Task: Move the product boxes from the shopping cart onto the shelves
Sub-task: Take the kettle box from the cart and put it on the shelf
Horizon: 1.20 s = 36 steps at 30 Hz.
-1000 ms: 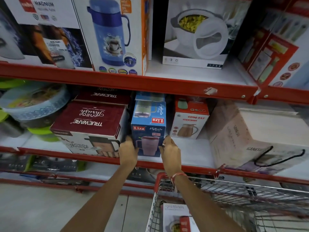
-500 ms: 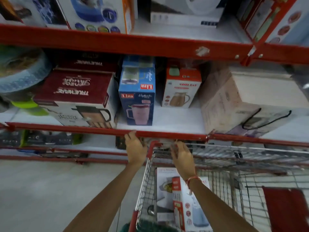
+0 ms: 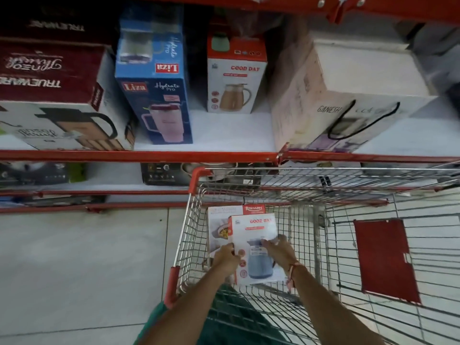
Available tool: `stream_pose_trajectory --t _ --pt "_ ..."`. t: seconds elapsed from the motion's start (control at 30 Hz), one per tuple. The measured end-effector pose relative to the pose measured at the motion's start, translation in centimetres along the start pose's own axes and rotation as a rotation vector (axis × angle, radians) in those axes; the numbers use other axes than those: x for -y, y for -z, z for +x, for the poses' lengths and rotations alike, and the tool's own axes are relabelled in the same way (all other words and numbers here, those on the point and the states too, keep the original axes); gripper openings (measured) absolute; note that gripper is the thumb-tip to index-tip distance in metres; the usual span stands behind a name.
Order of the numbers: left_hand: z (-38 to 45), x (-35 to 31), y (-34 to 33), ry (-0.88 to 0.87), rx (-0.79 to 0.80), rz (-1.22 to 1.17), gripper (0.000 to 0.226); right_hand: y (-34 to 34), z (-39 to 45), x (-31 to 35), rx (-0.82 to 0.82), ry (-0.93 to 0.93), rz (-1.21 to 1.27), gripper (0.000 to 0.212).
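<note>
Head view: both hands have been dropped from the cart rim into the shopping cart point(image 3: 194, 220). The white Good Day box point(image 3: 256, 250) is gripped between them, left hand point(image 3: 225, 261) curled on its left edge, right hand point(image 3: 280, 251) clamped over its front. It lies inside the basket, on the Rishabh box point(image 3: 219, 227).

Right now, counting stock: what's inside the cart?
Inside the cart: a Good Day box held by left hand and right hand, a Rishabh box behind it. Anything beneath is covered.
</note>
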State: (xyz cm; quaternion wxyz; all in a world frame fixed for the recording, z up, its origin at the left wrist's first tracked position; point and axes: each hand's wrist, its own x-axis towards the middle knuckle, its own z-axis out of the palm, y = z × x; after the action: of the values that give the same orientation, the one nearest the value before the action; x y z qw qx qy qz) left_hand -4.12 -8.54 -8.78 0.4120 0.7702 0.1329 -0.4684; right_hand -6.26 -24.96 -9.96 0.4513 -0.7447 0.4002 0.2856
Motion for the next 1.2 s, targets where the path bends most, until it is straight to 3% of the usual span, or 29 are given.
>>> stream_pose_trajectory --t 0.13,0.33,0.53,0.8,1.0,1.2 --pt "-2.5 -1.3 4.2 -0.157 -0.131 0.051 0.028 1.1 -3.3 3.2 0.007 0.136 -0.021 0.050" --pt "-10.1 -4.6 10.6 -0.387 -0.165 -0.114 0.042 4.3 -9.7 8.2 -0.018 0.431 -0.039 0.050" --pt "-14.2 -5.5 12.7 -0.445 -0.201 -0.223 0.048 5.4 -13.5 9.5 -0.074 0.524 0.104 0.050" --pt "-15.2 -6.5 12.1 -0.500 -0.259 -0.301 0.047 6.7 -15.3 10.6 -0.146 0.590 0.098 0.050" --pt "-13.7 -10.8 12.9 -0.589 -0.515 -0.250 0.042 8.4 -13.9 14.9 -0.334 0.653 0.050 0.038" --pt "-8.0 -17.0 15.4 -0.700 -0.821 -0.061 0.016 8.8 -8.2 21.7 -0.598 0.780 -0.107 0.035"
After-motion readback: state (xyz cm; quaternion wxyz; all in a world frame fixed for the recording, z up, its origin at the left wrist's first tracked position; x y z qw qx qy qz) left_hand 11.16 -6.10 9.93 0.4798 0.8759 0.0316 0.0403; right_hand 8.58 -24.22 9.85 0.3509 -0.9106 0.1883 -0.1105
